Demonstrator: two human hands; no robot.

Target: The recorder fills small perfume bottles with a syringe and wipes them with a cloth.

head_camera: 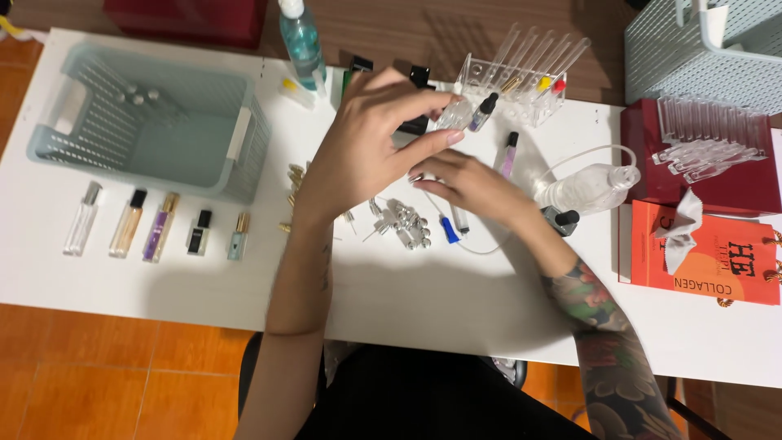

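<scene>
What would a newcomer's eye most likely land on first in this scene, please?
Probably the two hands meeting at mid-table: the left hand pinching a small clear vial, the right hand just beneath it. Next come the five perfume bottles lined up at the left below the pale basket, and the orange box at the right.

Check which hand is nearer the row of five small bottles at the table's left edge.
Left. The left hand is up near the clear rack, its forearm passing just right of the row of five small bottles. The right hand lies farther right, past the pile of silver caps.
</scene>
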